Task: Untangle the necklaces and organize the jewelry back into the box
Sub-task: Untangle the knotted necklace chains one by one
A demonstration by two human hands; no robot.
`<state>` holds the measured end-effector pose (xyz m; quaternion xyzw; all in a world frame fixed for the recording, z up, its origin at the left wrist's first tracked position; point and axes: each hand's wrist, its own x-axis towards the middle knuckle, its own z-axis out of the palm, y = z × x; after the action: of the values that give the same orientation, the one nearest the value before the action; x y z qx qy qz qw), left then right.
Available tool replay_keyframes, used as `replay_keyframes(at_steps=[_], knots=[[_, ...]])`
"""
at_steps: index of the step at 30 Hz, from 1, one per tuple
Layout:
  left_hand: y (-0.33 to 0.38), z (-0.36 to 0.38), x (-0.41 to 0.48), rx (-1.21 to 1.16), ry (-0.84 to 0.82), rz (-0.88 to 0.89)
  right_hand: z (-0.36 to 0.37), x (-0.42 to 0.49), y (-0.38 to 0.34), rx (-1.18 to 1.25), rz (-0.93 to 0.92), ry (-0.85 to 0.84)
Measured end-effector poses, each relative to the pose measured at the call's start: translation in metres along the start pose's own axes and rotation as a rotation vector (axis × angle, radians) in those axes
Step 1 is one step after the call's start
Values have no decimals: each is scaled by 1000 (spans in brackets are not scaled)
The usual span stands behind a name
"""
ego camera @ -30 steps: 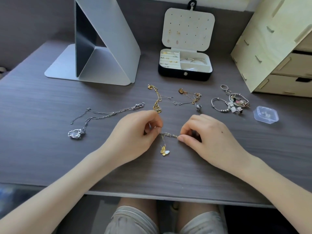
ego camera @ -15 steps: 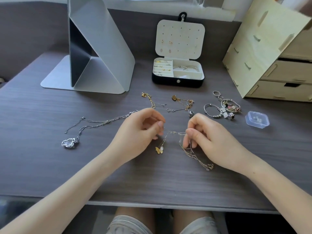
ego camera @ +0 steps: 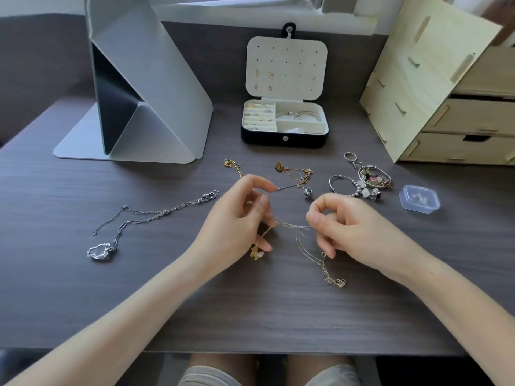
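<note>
Drawing apart since a second ago, the left hand [ego camera: 237, 218] pinches the gold necklace [ego camera: 291, 225], taut across to the pinching right hand [ego camera: 351, 227] — its clasp end [ego camera: 335, 281] now trails loose below, so the tangle seems to be opening.

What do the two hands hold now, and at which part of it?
The left hand and the right hand pinch one gold necklace by its chain, a short stretch between them. The pendant and the clasp end are not held.

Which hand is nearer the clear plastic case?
Right. The right hand sits left of the clear plastic case; the left hand is farther left, both pinching the gold butterfly necklace.
</note>
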<state>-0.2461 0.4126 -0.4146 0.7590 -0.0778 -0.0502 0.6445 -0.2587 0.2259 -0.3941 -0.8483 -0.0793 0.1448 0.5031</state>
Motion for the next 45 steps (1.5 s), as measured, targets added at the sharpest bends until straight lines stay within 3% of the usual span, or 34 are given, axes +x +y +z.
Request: replay_keyframes(at_steps=[11, 24, 34, 39, 45], knots=[[1, -6, 0, 398, 29, 130, 7, -1, 8, -515, -129, 169], [-1, -4, 13, 747, 54, 351, -8, -9, 16, -477, -202, 231], [-2, -6, 8, 816, 12, 382, -10, -40, 21, -507, -156, 115], [-2, -5, 3, 932, 4, 495, -11, -46, 19, -526, -134, 96], [-4, 14, -25, 1190, -219, 611, -17, -48, 20, -549, -95, 96]])
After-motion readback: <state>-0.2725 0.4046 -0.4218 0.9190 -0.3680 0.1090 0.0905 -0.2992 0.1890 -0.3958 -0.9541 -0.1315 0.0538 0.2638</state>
